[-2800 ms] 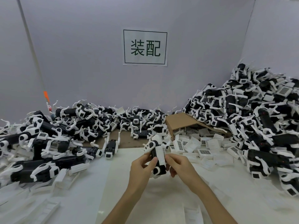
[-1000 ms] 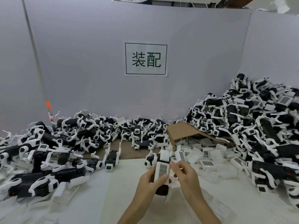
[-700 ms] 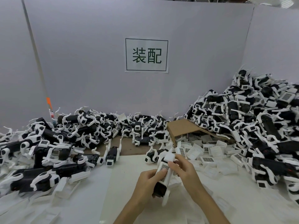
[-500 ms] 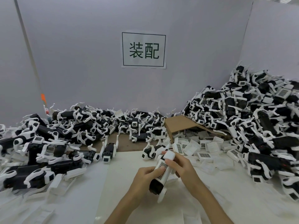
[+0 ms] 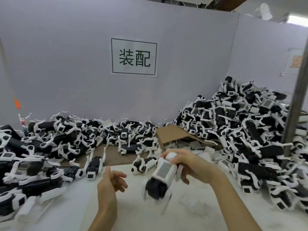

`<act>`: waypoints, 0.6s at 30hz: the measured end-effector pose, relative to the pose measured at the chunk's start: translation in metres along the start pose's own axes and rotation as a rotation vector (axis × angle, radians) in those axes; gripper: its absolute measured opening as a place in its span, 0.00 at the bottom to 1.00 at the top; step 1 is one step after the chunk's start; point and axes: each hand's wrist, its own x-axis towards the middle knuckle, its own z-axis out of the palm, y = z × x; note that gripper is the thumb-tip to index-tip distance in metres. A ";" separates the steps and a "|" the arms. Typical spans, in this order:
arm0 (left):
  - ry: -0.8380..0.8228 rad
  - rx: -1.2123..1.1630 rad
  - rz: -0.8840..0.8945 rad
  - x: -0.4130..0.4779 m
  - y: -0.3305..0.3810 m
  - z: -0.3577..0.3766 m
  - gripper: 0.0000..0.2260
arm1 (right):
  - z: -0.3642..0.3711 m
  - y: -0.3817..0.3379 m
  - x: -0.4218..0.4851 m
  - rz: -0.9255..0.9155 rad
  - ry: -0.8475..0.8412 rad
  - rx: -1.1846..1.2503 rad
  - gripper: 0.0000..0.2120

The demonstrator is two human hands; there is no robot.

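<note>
A sign [image 5: 133,57] is hanging on the wall [image 5: 66,47]; toys are lying along it in a low left heap [image 5: 41,139] and a tall right heap [image 5: 250,130]; a cardboard flap [image 5: 173,134] is leaning between them, white covers [image 5: 196,145] spilling beneath; a pole [image 5: 298,97] is standing far right.

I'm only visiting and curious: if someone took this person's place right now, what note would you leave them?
Left hand: open, holding nothing, above the white tabletop.
Right hand: grips the black-and-white unit by its upper end, tilted in the air and motion-blurred.
Things: left pile and right pile of similar units; loose white parts by the cardboard box.
Done: a white labelled panel sits on the held unit's body.
Left: probably set this unit on a pile and pick up the next.
</note>
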 end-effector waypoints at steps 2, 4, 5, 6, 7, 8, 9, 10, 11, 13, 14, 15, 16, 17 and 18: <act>-0.023 0.018 -0.015 0.000 -0.002 0.003 0.30 | -0.034 -0.041 0.010 -0.241 0.289 0.299 0.13; -0.050 0.026 -0.010 -0.002 -0.005 0.008 0.29 | -0.071 -0.087 0.022 -0.439 0.558 0.643 0.18; -0.061 0.032 -0.005 -0.002 -0.005 0.010 0.29 | -0.087 -0.104 0.027 -0.466 0.641 0.665 0.21; -0.076 0.042 -0.001 -0.002 -0.005 0.012 0.29 | -0.099 -0.117 0.031 -0.438 0.691 0.585 0.25; -0.095 0.053 0.005 -0.002 -0.005 0.012 0.29 | -0.105 -0.123 0.034 -0.387 0.711 0.447 0.29; -0.115 0.059 0.010 -0.001 -0.004 0.013 0.29 | -0.107 -0.122 0.037 -0.341 0.718 0.299 0.30; -0.132 0.064 0.016 -0.002 -0.004 0.014 0.29 | -0.104 -0.118 0.038 -0.310 0.714 0.184 0.30; -0.145 0.074 0.026 -0.002 -0.004 0.015 0.28 | -0.098 -0.108 0.037 -0.288 0.712 0.107 0.28; -0.154 0.083 0.037 -0.003 -0.004 0.015 0.28 | -0.091 -0.094 0.035 -0.260 0.721 0.052 0.26; -0.162 0.096 0.050 -0.004 -0.006 0.015 0.28 | -0.074 -0.059 0.037 -0.164 0.750 -0.121 0.22; -0.162 0.105 0.046 -0.004 -0.006 0.015 0.28 | -0.063 -0.039 0.038 -0.083 0.731 -0.270 0.22; -0.160 0.114 0.037 -0.003 -0.005 0.015 0.27 | -0.050 -0.019 0.040 -0.003 0.676 -0.419 0.25; -0.158 0.126 0.026 -0.003 -0.005 0.015 0.27 | -0.036 0.002 0.043 0.061 0.594 -0.524 0.28; -0.153 0.146 0.012 -0.002 -0.006 0.015 0.26 | -0.021 0.021 0.046 0.112 0.501 -0.584 0.32; -0.148 0.176 -0.005 -0.003 -0.007 0.015 0.24 | -0.006 0.040 0.048 0.153 0.411 -0.635 0.35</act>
